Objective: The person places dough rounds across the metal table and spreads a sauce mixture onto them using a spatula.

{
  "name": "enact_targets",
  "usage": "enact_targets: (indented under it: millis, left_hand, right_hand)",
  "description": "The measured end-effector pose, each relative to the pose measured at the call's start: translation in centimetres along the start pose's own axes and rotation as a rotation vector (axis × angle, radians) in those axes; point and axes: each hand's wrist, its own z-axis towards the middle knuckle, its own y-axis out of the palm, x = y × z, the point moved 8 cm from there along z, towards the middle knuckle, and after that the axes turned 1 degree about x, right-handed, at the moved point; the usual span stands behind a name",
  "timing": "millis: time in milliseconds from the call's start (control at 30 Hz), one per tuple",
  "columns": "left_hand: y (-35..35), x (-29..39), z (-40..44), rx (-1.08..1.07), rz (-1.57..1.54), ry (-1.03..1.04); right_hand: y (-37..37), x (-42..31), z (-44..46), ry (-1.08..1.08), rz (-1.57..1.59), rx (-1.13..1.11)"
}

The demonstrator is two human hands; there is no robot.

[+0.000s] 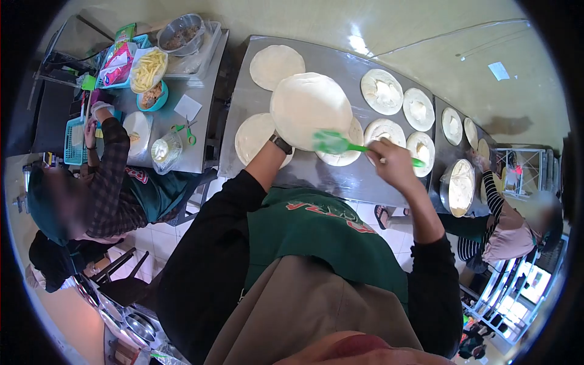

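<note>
My left hand, below a wristwatch, holds up a large pale flatbread round from underneath; its fingers are hidden behind the dough. My right hand is closed around the handle of a green pastry brush. The brush head lies over the lower right edge of the raised round, smeared by motion. Underneath it, another dough round is partly covered. To the left sit two plain rounds, one at the back and one in front. On the right, several rounds carry a white spread in the middle.
The metal table runs along the wall. At right, a person in striped sleeves reaches over a metal bowl. At left, another person works at a second table with a fries bowl, a teal bowl and green scissors.
</note>
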Motion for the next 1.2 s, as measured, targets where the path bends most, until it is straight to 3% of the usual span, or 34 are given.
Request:
enact_targets:
  millis: [167, 233, 333, 500, 633, 700, 800, 867, 1000, 1200]
  left_hand:
    - [-0.2, 1.1, -0.2, 0.042, 0.085, 0.031]
    - [0.6, 0.2, -0.2, 0.042, 0.126, 0.025]
    - [2.4, -2.5, -0.3, 0.038, 0.19, 0.014]
    - [3.4, -2.9, -0.2, 0.053, 0.286, 0.02]
    - [1.4, -2.6, -0.3, 0.088, 0.209, 0.041]
    - [0.3, -2.6, 0.1, 0.111, 0.161, 0.056]
    - [-1.4, -2.0, 1.8, 0.142, 0.087, 0.066]
    - [-2.9, -1.6, 1.3, 0.166, 0.037, 0.069]
    - [-5.4, -1.2, 2.9, 0.209, -0.057, 0.063]
    - [-7.2, -4.9, 6.6, 0.255, -0.208, 0.056]
  right_hand:
    - [-4.7, 0.8, 0.1, 0.114, -0.224, 0.11]
    - [-4.2, -3.1, 2.0, -0.161, -0.026, 0.178]
    - [-2.5, -5.0, 4.7, -0.248, -0.121, 0.193]
    - [-3.5, 1.4, 6.8, 0.074, -0.13, 0.267]
    - [-2.9, 6.5, 4.0, 0.177, -0.106, 0.263]
    - [-1.1, 8.8, 1.1, 0.418, 0.07, 0.158]
    - [2.3, 10.2, -3.5, 0.539, 0.25, 0.132]
    - [4.3, 8.8, -6.3, 0.493, 0.331, 0.168]
    - [7.2, 5.3, -8.8, 0.561, 0.561, -0.145]
    - [7.9, 9.0, -10.4, 0.708, 0.77, 0.065]
